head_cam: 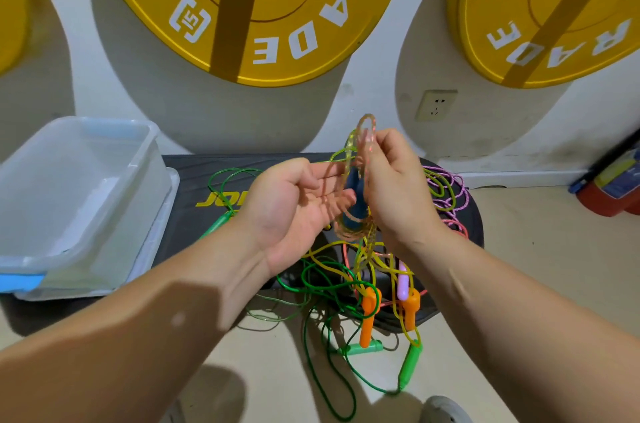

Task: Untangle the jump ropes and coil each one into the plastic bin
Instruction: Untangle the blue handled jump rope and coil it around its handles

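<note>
R hand (pixel 394 187) pinches a loop of clear, pink-flecked plastic jump rope (pixel 367 131) at centre. L hand (pixel 294 211) lies palm-up beside it, fingers relaxed and spread, the loop hanging across its fingertips. A dark blue handle (pixel 353 201) shows betw. the two hands. The tangle of green, yellow and pink ropes (pixel 322 265) spills at 5–6 o'clock over the front edge of a black padded platform w/ yellow lettering (pixel 194 187) onto beige floor (pixel 554 221). Translucent rectangular plastic bin (pixel 104 120) sits at 9 o'clock, near the L forearm. Bare floor lies at 3–4 o'clock. White wall (pixel 381 83) stands behind. Counted: 2 orange handles (pixel 369 315), 3 green handles (pixel 410 367), 1 lilac handle (pixel 402 280), 3 yellow weight plates (pixel 277 7) around 12, one only a sliver.
</note>
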